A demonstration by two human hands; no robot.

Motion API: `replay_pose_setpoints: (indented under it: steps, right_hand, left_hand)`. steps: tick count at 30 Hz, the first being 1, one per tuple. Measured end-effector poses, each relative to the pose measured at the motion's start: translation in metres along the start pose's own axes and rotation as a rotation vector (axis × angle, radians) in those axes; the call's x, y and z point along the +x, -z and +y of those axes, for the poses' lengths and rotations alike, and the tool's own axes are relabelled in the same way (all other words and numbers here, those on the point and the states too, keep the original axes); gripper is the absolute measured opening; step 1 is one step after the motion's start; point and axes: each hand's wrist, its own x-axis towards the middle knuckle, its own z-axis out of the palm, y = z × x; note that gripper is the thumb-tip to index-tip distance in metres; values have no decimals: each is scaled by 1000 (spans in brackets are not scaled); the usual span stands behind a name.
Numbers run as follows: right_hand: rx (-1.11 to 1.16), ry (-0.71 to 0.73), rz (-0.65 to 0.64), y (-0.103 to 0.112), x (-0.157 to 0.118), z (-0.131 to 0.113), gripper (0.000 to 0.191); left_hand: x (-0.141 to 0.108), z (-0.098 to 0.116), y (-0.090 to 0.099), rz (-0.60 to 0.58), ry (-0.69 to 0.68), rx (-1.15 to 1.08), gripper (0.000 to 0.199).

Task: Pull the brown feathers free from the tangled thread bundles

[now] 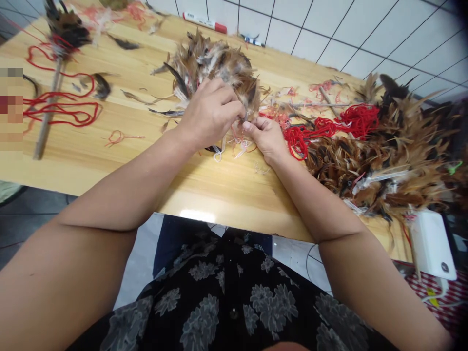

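Brown and grey feathers in a fluffy bunch lie on the wooden table in front of me. My left hand reaches over the near side of this bunch, its fingers curled and pinching feathers at the lower right edge. Close beside it, almost touching, is my right hand, thumb and forefinger pressed together near the same spot. What sits between those right fingertips is too small to make out. Loose white string and pinkish plastic shreds lie under and between the hands.
Red cord heaps beside a large feather pile at right. A stick topped with dark feathers lies left, with red cord across it. A red-capped marker is by the tiled wall; a white power bank stands at the right corner.
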Motion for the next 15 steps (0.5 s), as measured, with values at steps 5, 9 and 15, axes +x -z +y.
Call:
replay_pose_setpoints:
  steps: [5, 9, 15]
  right_hand:
    - [14, -17, -22, -3, -1, -1, 66]
    - [90, -46, 47, -3, 1, -1, 67]
    - [87, -65, 100, 2, 3, -1, 73]
  left_hand:
    - [-5, 1, 2, 43, -152, 110, 17]
    - [-8, 6, 9, 134, -74, 27, 19]
    - [-7, 14, -1, -168, 131, -210, 22]
